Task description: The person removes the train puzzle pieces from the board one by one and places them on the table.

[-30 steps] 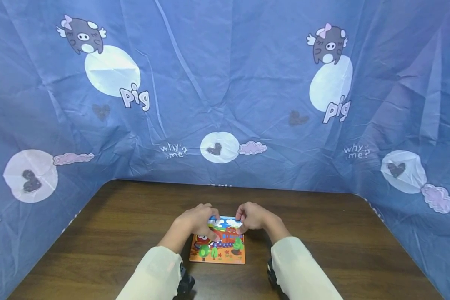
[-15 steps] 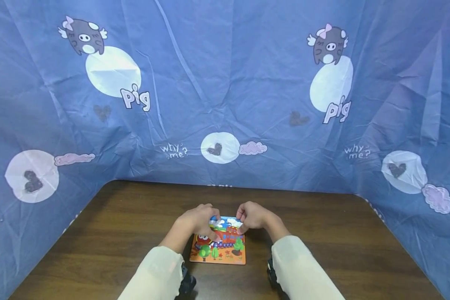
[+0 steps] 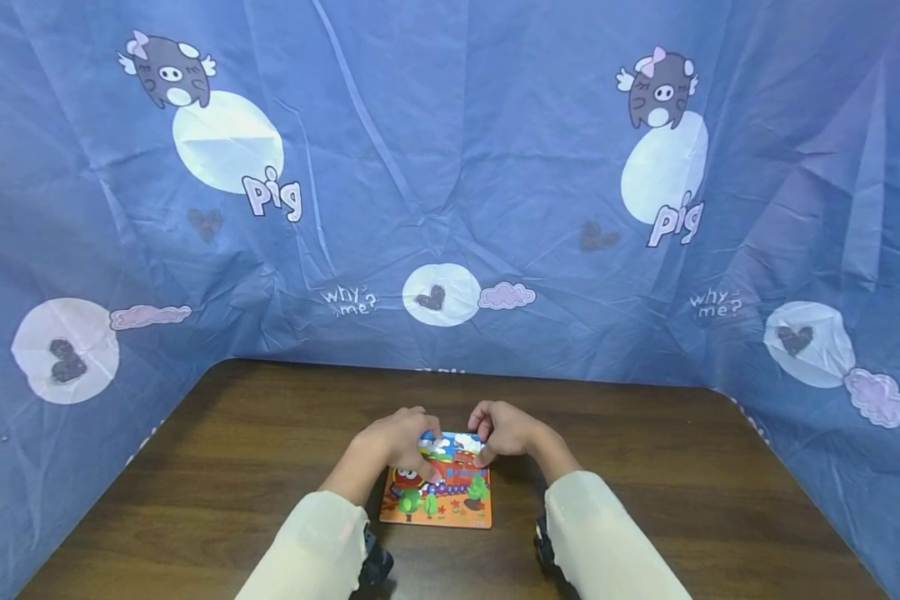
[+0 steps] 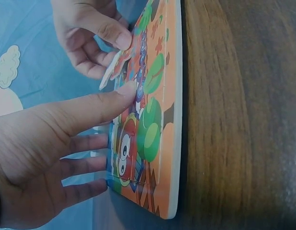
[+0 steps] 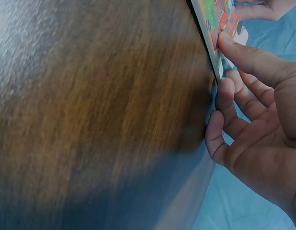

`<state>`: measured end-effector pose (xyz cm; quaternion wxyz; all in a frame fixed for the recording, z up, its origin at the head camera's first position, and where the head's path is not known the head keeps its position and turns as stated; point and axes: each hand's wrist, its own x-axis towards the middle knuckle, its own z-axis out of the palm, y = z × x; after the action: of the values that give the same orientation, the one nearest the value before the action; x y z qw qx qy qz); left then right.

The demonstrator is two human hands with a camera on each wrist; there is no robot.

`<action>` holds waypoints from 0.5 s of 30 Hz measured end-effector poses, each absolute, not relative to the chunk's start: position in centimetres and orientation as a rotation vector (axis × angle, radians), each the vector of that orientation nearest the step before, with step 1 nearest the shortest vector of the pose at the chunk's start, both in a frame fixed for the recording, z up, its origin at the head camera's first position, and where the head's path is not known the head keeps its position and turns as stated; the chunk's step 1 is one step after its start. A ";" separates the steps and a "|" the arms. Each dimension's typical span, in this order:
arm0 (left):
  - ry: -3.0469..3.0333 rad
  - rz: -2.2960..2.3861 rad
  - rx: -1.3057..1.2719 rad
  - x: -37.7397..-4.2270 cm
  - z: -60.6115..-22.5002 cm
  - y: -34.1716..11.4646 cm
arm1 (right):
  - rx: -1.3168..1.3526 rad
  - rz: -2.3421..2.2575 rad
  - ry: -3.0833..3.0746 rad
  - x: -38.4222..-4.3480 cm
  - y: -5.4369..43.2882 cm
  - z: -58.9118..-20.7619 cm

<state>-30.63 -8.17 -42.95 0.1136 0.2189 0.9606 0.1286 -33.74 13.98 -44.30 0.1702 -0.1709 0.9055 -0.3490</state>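
A jigsaw puzzle with a red train, trees and a blue sky lies in its flat tray on the table. My left hand rests on its left part, thumb pressing the train picture and straight fingers touching the far edge, as the left wrist view shows. My right hand is at the far right corner. Between its thumb and fingers it pinches a puzzle piece, whose edge stands tilted up from the picture. In the right wrist view, the piece's pale edge shows beyond the thumb; the fingertips behind it are partly hidden.
The brown wooden table reaches out on all sides of the puzzle. A blue cloth printed with pigs and hearts hangs behind the table and along both sides.
The right hand's fingers have shifted slightly left and up at the far right corner. The left hand and the puzzle tray stay in place.
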 end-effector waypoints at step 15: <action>2.816 0.389 0.630 -30.6 -43.1 -8.1 | -0.515 -1.142 2.539 -33.7 14.3 -44.6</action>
<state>-30.59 -8.11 -43.06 0.1146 0.2149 0.9608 0.1327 -33.66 14.31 -44.61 0.1545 -0.1798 0.8860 -0.3984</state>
